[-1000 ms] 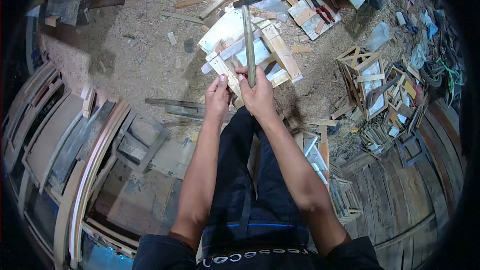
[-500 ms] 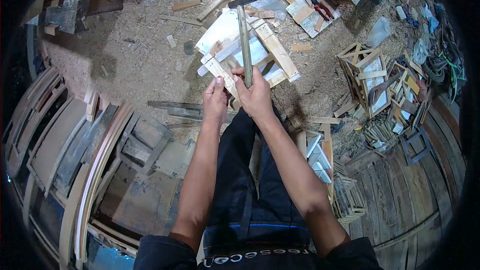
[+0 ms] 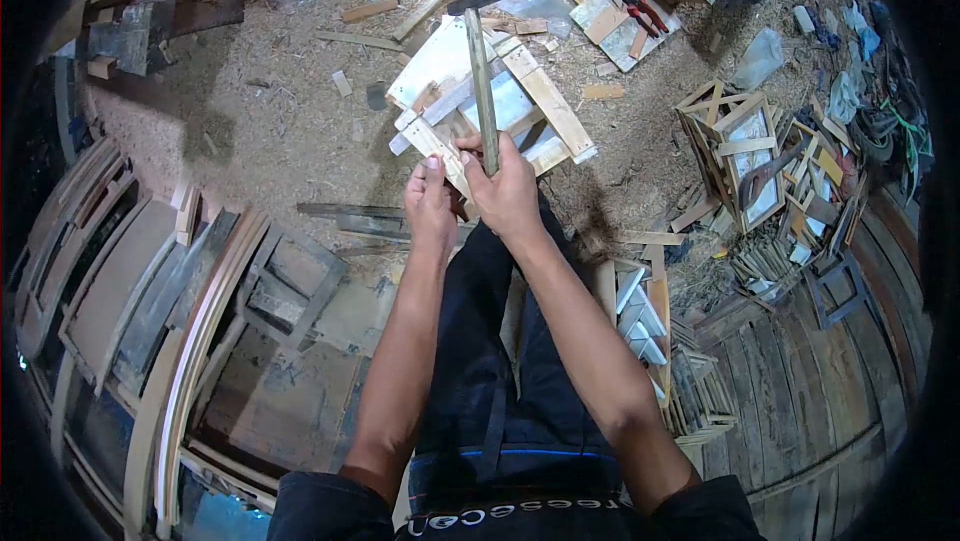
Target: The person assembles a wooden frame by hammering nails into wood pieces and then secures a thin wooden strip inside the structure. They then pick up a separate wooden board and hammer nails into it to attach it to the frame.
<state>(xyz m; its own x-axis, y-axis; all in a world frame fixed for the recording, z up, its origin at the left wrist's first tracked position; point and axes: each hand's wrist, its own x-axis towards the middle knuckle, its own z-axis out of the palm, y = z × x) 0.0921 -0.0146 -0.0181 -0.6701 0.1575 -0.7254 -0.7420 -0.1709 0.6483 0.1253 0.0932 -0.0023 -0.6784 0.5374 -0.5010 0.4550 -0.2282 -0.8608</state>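
Note:
My right hand (image 3: pixel 504 199) is wrapped round the wooden handle of a hammer (image 3: pixel 482 81), its dark metal head pointing away from me. Beneath the hammer lies a small wooden frame (image 3: pixel 548 101) of pale slats, with white panel pieces among them. My left hand (image 3: pixel 430 209) is beside the frame's near left slat (image 3: pixel 432 146), thumb and fingers pinched together. Whatever is between those fingertips is too small to make out. The hammer head is beyond the frame's far edge, apart from the left hand.
Red-handled pliers (image 3: pixel 638 11) lie on a board at the upper right. An upright wooden frame (image 3: pixel 745 156) stands among scrap wood on the right. Several long boards and frames (image 3: pixel 215 291) lean at the left. Wood shavings and offcuts cover the ground (image 3: pixel 270 131).
The hammer's head has swung slightly to the left and turned a little in my right hand. My left hand stays beside the frame, nearly still.

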